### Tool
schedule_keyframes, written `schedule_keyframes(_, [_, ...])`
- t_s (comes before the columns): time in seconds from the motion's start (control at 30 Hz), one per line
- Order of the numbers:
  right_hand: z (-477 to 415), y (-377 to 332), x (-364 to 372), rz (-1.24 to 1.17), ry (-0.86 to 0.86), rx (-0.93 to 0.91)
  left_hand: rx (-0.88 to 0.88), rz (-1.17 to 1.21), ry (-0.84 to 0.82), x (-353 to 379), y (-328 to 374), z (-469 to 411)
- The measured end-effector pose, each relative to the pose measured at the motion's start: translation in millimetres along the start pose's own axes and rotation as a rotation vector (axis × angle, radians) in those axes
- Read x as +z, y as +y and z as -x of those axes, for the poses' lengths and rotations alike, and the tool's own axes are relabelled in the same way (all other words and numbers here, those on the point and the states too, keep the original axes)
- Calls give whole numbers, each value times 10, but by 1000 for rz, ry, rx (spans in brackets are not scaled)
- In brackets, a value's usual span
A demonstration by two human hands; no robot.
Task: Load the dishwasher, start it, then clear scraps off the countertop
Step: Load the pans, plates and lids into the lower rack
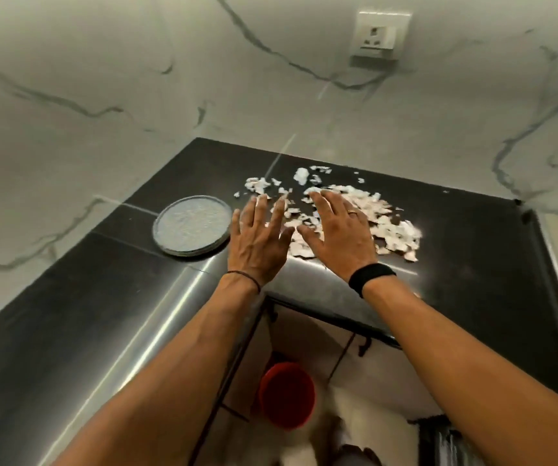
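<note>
A spread of pale, torn scraps lies on the black countertop near the back corner. Both of my hands hover flat over its near side, palms down, fingers spread. My left hand is over the left edge of the pile and holds nothing. My right hand, with a ring and a black wristband, covers the middle of the scraps and holds nothing. Some scraps are hidden under the hands.
A round grey plate rests on the counter just left of my left hand. Marble walls close the corner, with a socket up high. Below the counter's front edge stands a red bucket on the floor.
</note>
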State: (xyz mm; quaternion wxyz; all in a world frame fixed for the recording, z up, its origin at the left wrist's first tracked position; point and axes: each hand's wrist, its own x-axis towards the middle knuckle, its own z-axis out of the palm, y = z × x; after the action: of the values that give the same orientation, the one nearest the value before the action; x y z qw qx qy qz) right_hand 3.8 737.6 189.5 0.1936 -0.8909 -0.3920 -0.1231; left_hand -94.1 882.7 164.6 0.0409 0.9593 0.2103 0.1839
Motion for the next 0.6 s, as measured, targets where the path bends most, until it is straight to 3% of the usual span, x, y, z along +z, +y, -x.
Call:
schedule_keyframes(0.27, [-888, -540, 872, -136, -126, -296, -357, -128, 1, 82, -981, -2])
schedule_keyframes(0.6, [-1409, -1071, 1797, -190, -407, -634, -697, -304, -37, 193, -1460, 194])
